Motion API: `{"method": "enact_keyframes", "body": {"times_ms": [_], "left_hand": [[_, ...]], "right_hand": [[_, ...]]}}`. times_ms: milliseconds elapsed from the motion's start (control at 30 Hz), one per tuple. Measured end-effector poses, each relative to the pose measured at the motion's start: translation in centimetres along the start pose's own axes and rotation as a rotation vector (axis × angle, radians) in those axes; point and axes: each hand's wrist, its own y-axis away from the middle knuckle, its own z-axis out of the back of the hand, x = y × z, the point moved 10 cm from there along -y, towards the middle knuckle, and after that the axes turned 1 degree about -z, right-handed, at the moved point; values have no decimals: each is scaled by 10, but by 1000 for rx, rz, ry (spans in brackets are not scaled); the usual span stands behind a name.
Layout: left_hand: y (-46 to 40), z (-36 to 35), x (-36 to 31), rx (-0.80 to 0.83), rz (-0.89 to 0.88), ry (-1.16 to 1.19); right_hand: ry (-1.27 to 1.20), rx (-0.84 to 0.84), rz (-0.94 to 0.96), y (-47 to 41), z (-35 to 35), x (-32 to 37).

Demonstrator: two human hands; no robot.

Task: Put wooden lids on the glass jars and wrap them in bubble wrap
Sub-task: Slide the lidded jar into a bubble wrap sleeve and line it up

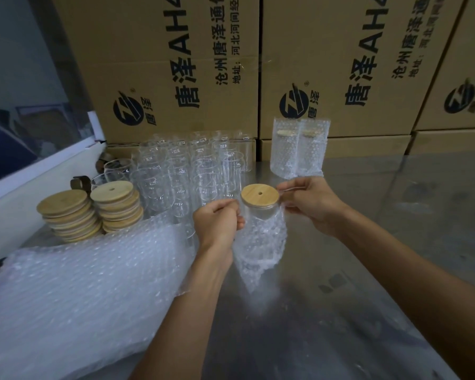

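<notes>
A glass jar (259, 212) with a round wooden lid (259, 195) sits partway inside a bubble wrap bag (261, 242), held above the steel table. My left hand (217, 222) pinches the bag's edge on the jar's left side. My right hand (310, 202) pinches the bag's edge on the right, beside the lid. Several bare glass jars (192, 171) stand in rows behind. Two stacks of wooden lids (91, 212) rise at the left. Two wrapped jars (296, 148) stand at the back.
A thick pile of bubble wrap bags (74, 292) lies on the left of the steel table (368, 256). Printed cardboard boxes (327, 64) form a wall at the back. A white ledge (39, 171) runs along the left.
</notes>
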Motion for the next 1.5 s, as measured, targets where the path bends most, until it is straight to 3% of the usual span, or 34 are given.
{"method": "enact_keyframes", "body": {"times_ms": [333, 733, 1000, 1100, 1200, 1367, 1500], "left_hand": [[10, -9, -51, 64, -68, 134], [23, -3, -47, 19, -61, 168], [29, -15, -48, 54, -50, 200], [34, -24, -46, 101, -47, 223], [37, -28, -47, 119, -102, 154], [29, 1, -47, -76, -296, -104], [25, -11, -14, 101, -196, -95]], "right_hand": [[-114, 31, 102, 13, 1, 42], [-168, -8, 140, 3, 8, 42], [130, 268, 139, 30, -20, -27], [154, 298, 184, 30, -37, -41], [125, 253, 256, 24, -40, -29], [104, 271, 276, 17, -40, -13], [47, 327, 253, 16, -38, -18]]}}
